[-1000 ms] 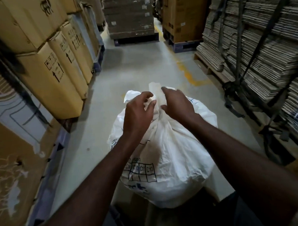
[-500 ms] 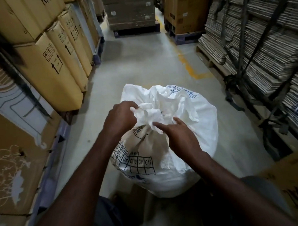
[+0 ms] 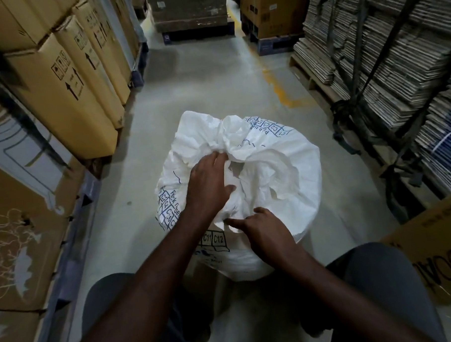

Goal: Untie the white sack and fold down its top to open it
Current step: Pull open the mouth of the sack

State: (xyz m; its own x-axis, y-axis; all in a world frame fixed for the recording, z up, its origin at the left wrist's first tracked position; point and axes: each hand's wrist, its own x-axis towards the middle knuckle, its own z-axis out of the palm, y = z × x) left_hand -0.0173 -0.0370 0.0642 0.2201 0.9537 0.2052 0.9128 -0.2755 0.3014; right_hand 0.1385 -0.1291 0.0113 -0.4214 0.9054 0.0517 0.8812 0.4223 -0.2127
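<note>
A white woven sack (image 3: 283, 168) with blue printed boxes stands on the concrete floor in front of me. Its top lies loose and crumpled, spread over the sack's upper side, with no knot visible. My left hand (image 3: 207, 187) lies across the left part of the crumpled top, fingers reaching into the folds and thumb pressed on the fabric. Nearer to me, my right hand (image 3: 260, 228) pinches the near edge of the sack's top, forefinger stretched to the left.
Tall cardboard boxes (image 3: 68, 82) line the left side of the aisle. Strapped stacks of flattened cardboard (image 3: 395, 60) on pallets fill the right. A brown box (image 3: 434, 242) stands at my right knee. More pallets (image 3: 191, 14) block the far end.
The bunched, upright neck of the sack has come loose and the top now lies spread out. Both hands have moved down and nearer to me, onto the loosened fabric.
</note>
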